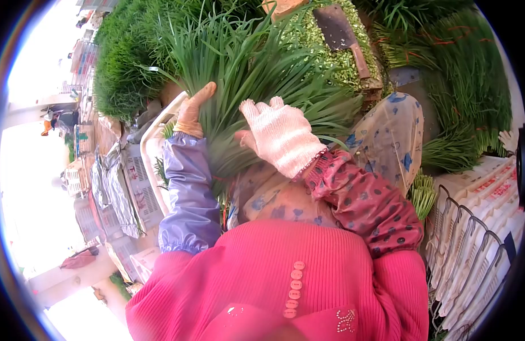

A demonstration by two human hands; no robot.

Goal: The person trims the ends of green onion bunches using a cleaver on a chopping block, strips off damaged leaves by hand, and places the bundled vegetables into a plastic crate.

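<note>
The bunch of long, narrow green leaves [231,74] is in front of the torso, long axis running forward, tips fanned ahead and right. Left hand [192,112]: thumb extended at the bunch's left side; finger closure cannot be determined. Right hand [282,133], white-knit-gloved: fingers spread, slightly bent, over the leaves. Red print on the grey plastic crate [146,196] is illegible. Pale green cut pieces [308,35] surround a dark flat blade [334,27].

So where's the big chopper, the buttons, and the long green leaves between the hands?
Chopper [334,27]: head view, the flat blade.
Buttons [296,285]: head view, one near the row's middle.
Leaves [227,105]: head view, middle of the bunch.
</note>
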